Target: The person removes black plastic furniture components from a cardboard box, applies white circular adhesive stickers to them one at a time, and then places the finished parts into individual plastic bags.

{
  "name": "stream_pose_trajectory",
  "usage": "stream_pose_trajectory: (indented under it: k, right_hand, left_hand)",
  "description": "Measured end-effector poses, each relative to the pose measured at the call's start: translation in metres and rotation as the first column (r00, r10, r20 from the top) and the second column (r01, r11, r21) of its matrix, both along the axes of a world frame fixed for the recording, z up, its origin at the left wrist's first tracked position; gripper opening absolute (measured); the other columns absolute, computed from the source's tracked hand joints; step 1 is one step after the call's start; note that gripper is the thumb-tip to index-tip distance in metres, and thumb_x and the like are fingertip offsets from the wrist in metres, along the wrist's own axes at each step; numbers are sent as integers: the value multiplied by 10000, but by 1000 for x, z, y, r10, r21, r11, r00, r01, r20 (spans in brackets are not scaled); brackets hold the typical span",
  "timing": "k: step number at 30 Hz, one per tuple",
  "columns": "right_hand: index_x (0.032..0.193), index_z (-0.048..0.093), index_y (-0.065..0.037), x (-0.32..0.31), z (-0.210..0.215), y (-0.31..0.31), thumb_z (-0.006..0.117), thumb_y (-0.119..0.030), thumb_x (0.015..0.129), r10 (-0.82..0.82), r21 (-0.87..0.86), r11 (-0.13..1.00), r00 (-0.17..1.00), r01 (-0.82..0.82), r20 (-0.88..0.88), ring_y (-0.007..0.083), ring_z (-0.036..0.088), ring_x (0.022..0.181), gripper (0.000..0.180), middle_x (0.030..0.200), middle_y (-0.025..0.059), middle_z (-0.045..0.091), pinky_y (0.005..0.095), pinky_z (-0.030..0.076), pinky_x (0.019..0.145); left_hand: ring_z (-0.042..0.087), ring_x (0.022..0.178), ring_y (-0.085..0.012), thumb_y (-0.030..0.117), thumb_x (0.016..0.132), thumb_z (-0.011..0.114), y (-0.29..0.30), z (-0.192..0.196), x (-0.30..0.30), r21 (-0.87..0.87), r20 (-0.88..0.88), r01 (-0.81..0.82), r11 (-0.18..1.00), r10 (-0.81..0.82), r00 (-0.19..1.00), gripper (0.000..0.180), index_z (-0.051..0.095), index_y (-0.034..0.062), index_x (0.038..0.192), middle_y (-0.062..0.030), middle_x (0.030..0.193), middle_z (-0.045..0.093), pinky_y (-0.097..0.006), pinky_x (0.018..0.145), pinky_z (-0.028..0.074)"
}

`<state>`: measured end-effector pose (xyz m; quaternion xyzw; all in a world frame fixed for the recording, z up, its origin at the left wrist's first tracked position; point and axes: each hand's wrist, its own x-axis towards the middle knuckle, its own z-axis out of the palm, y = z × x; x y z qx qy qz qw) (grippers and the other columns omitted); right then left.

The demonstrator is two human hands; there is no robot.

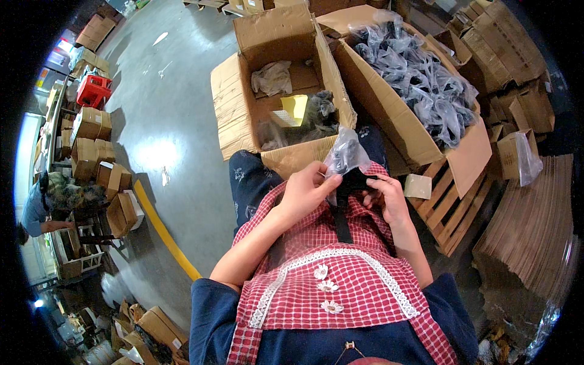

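Over my lap, my left hand pinches the edge of a small clear plastic bag that has something dark in it. Close beside it, my right hand has its fingers closed on a black item, apparently fabric, at the mouth of the bag. A black strap hangs from that item onto my red checked apron. Just beyond my knees stands an open cardboard box, holding bagged dark items and a yellow sheet of paper.
To the right, a large carton full of bagged dark items rests by a wooden pallet. Stacked flat cardboard lies further right. At the left, another person is among boxes, past a yellow floor line.
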<state>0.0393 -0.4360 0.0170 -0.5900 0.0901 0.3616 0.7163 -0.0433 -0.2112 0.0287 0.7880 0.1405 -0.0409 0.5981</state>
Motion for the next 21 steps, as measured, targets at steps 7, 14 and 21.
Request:
stream_pose_trajectory:
  k: [7,14,21]
  right_hand:
    - [1079,602,54,-4,-10,-3,633,-94,880,-199,15,980,980,199,26,221,686,681,250,870,142,679,323,563,601]
    - [1171,624,45,-7,-17,2,593,-38,906,-335,85,942,930,325,151,197,701,770,279,973,128,703,313,571,695]
    - [1122,681,-9,-9,-30,-7,683,-46,859,55,-309,936,795,170,604,118,656,834,266,988,78,724,270,525,784]
  left_hand:
    - [670,651,-209,193,907,661,-4,-7,-7,90,155,2,996,-16,988,183,641,22,970,-136,772,692,-348,595,515]
    - [653,674,-374,200,908,644,-29,2,-11,396,278,117,911,-240,930,136,637,66,924,-187,739,634,-451,576,506]
    - [633,606,-327,183,820,737,-15,21,-13,363,508,45,931,-238,828,181,627,42,845,-131,695,622,-388,548,502]
